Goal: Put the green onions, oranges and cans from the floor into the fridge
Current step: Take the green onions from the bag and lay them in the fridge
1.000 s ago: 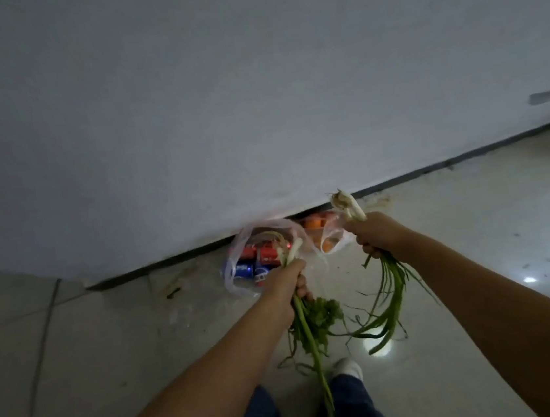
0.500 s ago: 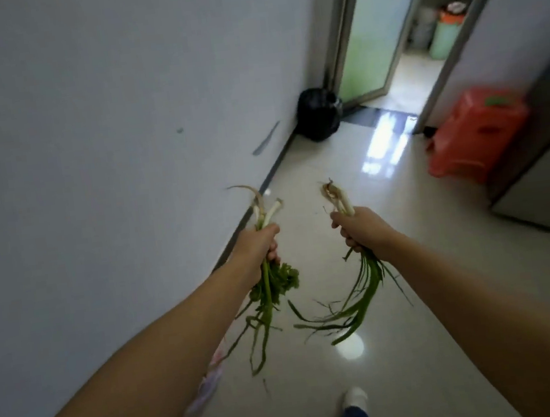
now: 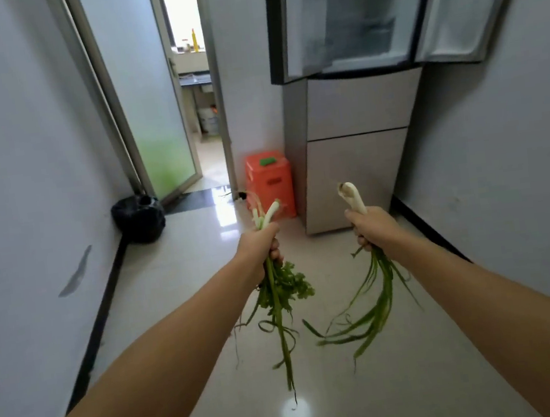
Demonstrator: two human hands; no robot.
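Observation:
My left hand (image 3: pixel 260 247) grips a bunch of green onions mixed with leafy herbs (image 3: pixel 278 297), white ends up, green leaves hanging down. A second bunch of green onions (image 3: pixel 377 303) hangs from my right hand (image 3: pixel 372 228), its thick white end sticking up above the fist. Both hands are held out in front of me above the floor. The fridge (image 3: pixel 358 137) stands ahead at the end of the corridor with both upper doors swung open, showing pale shelves inside. The oranges and cans are out of view.
An orange plastic stool (image 3: pixel 269 181) stands left of the fridge. A black rubbish bag (image 3: pixel 139 218) sits by the left wall near a frosted glass door (image 3: pixel 150 119). Walls close in on both sides of the glossy tiled floor (image 3: pixel 186 287).
My view has swung from the bags of cans and oranges by the wall, along the corridor, to face the open fridge. Both hands keep their bunches.

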